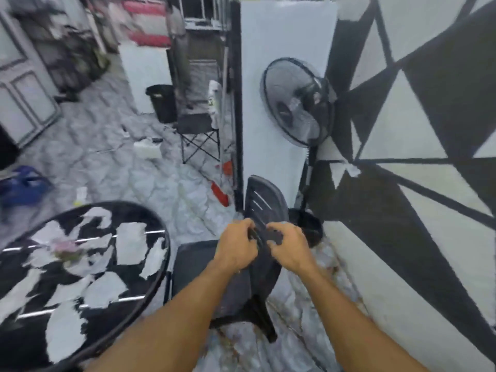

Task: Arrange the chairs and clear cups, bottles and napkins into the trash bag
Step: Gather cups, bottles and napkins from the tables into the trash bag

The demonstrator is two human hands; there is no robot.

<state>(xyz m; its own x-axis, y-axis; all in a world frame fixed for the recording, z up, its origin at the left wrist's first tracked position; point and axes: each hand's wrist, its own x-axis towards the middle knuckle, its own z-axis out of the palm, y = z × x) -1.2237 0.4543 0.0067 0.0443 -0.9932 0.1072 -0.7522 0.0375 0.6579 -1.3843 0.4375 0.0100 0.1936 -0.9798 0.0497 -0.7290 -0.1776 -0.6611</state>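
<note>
A dark grey plastic chair [264, 202] stands in front of me, its slatted backrest turned edge-on and its seat [196, 264] toward the table. My left hand [236, 245] and my right hand [288, 248] both grip the side edge of the backrest, close together. A folding camp chair [200, 130] stands farther back on the floor. A black bin [162, 102] sits behind it beside a white cabinet.
A round black table [150, 285] with a white patterned top is at the lower left. A standing fan [298, 103] and its base are right of the chair against a black-and-white wall. Red items [220, 194], a white box and a blue bag [22, 185] lie on the marbled floor.
</note>
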